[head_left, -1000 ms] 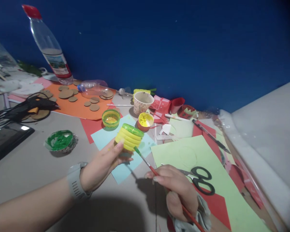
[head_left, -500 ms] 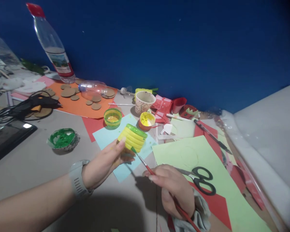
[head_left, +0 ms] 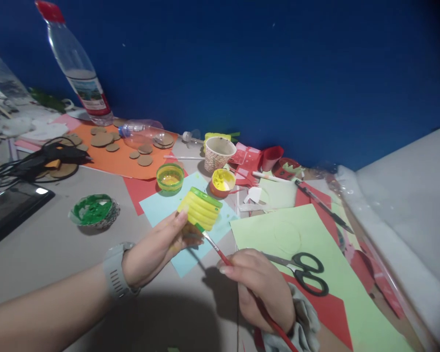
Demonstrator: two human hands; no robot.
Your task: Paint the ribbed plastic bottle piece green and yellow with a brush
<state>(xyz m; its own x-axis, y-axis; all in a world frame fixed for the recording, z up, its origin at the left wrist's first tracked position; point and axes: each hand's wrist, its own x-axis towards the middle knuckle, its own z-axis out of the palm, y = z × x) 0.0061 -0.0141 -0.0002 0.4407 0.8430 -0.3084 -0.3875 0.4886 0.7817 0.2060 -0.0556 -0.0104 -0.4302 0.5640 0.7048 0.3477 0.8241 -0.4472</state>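
Observation:
A yellow ridged paper cup piece (head_left: 200, 209) with a green band along its upper rim is pinched in my left hand (head_left: 166, 236), tilted above a light blue sheet (head_left: 185, 261). My right hand (head_left: 262, 286) grips a red-handled paintbrush (head_left: 220, 252) like a pen. Green paint coats its bristles, which touch the lower edge of the yellow piece. Just beyond stand a small cup of yellow paint (head_left: 223, 182) and a yellow cup with green bands (head_left: 169, 179). To the left lies a bowl of green paint (head_left: 94, 211).
Black-handled scissors (head_left: 308, 271) lie on a pale green sheet (head_left: 264, 230) beside my right hand. A patterned paper cup (head_left: 220, 154), a lying clear bottle (head_left: 143, 132) and cardboard discs (head_left: 101, 140) are farther back. An upright bottle (head_left: 88, 90), glue gun (head_left: 56, 154) and phone (head_left: 12, 210) are left.
The brush tip has moved slightly left and down against the lower edge of the yellow piece, and my right hand has shifted slightly left. My left hand keeps its hold.

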